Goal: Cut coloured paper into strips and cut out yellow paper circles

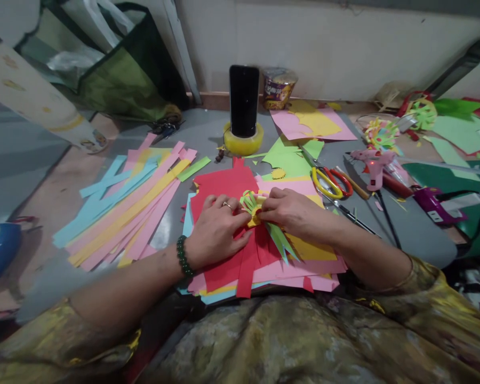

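A small green and yellow paper flower (249,201) is pinched between both hands above red paper (220,186). My left hand (220,229) comes from the left, its fingers closed at the flower's left side; it wears a ring and a green bead bracelet. On the other side, my right hand (288,212) has its fingertips pressed together at the flower's yellow part. Green pointed paper tails (280,240) hang below the flower. Pink, yellow and blue sheets lie under the red paper.
Paper strips (132,208) fan out at the left. A phone (244,101) stands in a tape roll (244,143), near a snack cup (279,88). Scissors (330,184), a pink glue gun (375,166) and a power strip (440,205) lie at the right.
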